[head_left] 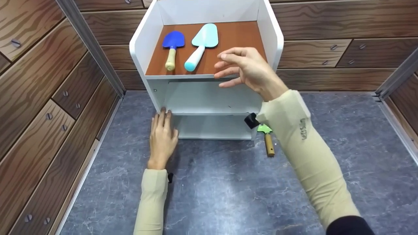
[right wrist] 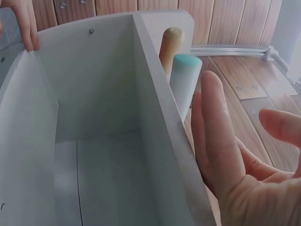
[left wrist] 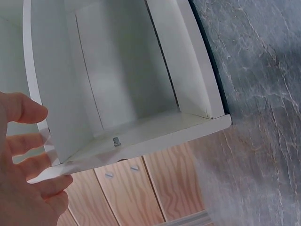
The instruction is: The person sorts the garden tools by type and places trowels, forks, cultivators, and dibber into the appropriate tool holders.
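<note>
A white shelf unit (head_left: 212, 96) stands on the floor in the head view. On its brown top lie a blue hand shovel (head_left: 173, 39) with a wooden handle and, to its right, a turquoise trowel (head_left: 206, 36) with a white handle. My left hand (head_left: 162, 140) touches the unit's left front edge near the middle shelf, fingers extended; the left wrist view shows the fingers at the panel edge. Over the front right of the top, my right hand (head_left: 248, 70) hovers, fingers spread and holding nothing. In the right wrist view it is beside the trowel's handle (right wrist: 186, 77).
A green-bladed scraper-like tool (head_left: 269, 143) with a wooden handle lies on the grey floor (head_left: 209, 195), right of the unit and partly hidden by my right sleeve. Wood-patterned walls (head_left: 326, 23) stand behind and at both sides.
</note>
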The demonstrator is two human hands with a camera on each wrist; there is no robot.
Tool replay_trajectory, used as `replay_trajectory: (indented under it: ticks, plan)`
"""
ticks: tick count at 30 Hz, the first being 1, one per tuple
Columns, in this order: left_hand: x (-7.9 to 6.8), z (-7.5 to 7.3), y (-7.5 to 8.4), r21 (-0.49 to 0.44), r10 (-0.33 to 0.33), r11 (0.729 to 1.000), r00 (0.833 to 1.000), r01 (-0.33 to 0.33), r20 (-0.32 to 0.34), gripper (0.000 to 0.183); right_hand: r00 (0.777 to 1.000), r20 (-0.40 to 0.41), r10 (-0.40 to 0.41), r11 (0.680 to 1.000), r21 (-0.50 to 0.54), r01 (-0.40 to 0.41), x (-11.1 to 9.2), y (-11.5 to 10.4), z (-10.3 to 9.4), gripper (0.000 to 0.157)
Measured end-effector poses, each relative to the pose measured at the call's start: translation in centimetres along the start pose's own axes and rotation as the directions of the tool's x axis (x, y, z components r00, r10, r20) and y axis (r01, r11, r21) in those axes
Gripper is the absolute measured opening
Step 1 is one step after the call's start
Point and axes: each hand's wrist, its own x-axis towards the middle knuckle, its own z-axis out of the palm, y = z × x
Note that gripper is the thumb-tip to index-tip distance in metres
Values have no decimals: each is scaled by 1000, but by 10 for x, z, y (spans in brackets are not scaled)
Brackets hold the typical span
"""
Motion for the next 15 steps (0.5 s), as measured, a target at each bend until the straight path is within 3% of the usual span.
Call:
replay_trajectory:
  ticks: [15]
  plan:
    - [-1, -1, 0, 7, 17, 1000, 1000, -16, -13, 57, 991, 122, -55, 997, -45, 61, -22, 16, -15, 31]
